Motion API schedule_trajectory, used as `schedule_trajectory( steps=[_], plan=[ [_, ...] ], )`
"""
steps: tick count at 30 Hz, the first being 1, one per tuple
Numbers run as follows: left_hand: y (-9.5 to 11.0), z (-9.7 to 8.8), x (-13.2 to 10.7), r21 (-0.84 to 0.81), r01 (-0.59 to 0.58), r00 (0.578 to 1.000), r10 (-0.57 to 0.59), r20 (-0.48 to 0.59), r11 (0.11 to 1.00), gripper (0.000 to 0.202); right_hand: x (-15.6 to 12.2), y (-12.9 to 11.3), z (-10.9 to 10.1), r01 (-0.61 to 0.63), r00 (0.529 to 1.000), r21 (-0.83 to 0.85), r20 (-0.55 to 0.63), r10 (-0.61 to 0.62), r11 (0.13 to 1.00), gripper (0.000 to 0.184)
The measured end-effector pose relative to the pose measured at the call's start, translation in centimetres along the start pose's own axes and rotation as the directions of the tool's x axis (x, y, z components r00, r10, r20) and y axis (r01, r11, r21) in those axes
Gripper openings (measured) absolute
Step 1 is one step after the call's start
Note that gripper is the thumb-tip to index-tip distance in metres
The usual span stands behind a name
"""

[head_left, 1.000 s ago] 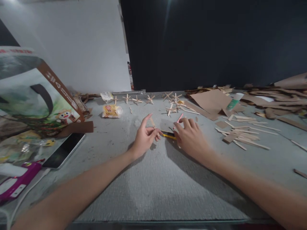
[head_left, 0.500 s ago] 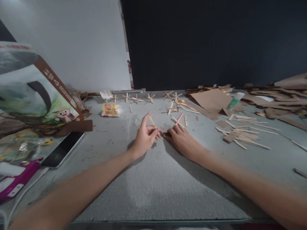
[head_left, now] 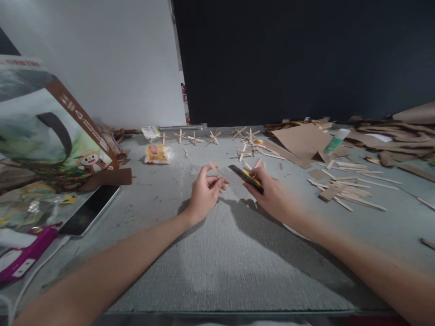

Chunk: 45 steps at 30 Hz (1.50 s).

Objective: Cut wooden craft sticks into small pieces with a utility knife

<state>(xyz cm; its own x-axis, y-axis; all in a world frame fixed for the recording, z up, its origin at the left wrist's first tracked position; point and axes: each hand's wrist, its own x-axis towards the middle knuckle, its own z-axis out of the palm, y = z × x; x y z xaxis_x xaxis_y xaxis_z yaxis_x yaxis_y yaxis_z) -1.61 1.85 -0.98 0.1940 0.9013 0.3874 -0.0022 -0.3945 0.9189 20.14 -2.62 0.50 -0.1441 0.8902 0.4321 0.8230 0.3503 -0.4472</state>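
Near the middle of the table, my left hand [head_left: 205,194] pinches a short wooden stick [head_left: 215,169] between thumb and fingers. To its right, my right hand [head_left: 270,192] is closed around a black and yellow utility knife [head_left: 250,179], lifted off the surface with its dark tip pointing left toward my left hand. The knife and the stick are apart. Just behind my right hand lies a pink and white striped piece [head_left: 258,163], partly covered by the fingers.
Several crossed-stick pieces [head_left: 215,137] line the back. Loose sticks [head_left: 350,192], brown cardboard [head_left: 295,140] and a green-white tube [head_left: 336,141] lie right. A yellow packet [head_left: 158,154], phone [head_left: 90,210], purple device [head_left: 29,253] with cable and a large printed bag [head_left: 50,131] are left.
My right hand has moved right and up with the utility knife, away from my left hand, so more of the knife shows. My left index finger has bent down toward the stick.
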Motion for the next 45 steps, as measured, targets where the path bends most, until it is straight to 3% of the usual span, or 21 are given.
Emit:
schedule_trajectory(
  steps=[5,9,14,29,45],
  plan=[
    [0.0,-0.1,0.0,0.128,0.009,1.0,-0.013,0.028,0.992,0.021,-1.2,-2.1,-0.7,0.139,0.99,0.034,-0.022,-0.139,0.99,0.038],
    [-0.3,0.0,0.1,0.111,0.05,0.995,-0.059,0.08,0.993,0.031,-1.9,-2.5,-0.3,0.215,0.974,-0.08,-0.056,-0.22,0.973,0.046],
    [-0.6,-0.2,0.4,0.059,0.117,0.991,-0.12,0.053,0.991,0.039,-2.2,-2.1,0.2,0.238,0.963,-0.235,-0.07,-0.26,0.942,0.049],
    [-0.6,-0.1,0.4,0.05,0.136,0.989,-0.138,0.05,0.989,0.036,-2.1,-1.9,0.8,0.247,0.967,-0.245,0.002,-0.255,0.937,0.051],
    [-0.9,-0.2,0.5,0.09,0.124,0.991,-0.128,0.041,0.988,0.031,-2.4,-2.7,0.8,0.257,0.966,-0.471,0.154,-0.208,0.844,0.066]
  ],
)
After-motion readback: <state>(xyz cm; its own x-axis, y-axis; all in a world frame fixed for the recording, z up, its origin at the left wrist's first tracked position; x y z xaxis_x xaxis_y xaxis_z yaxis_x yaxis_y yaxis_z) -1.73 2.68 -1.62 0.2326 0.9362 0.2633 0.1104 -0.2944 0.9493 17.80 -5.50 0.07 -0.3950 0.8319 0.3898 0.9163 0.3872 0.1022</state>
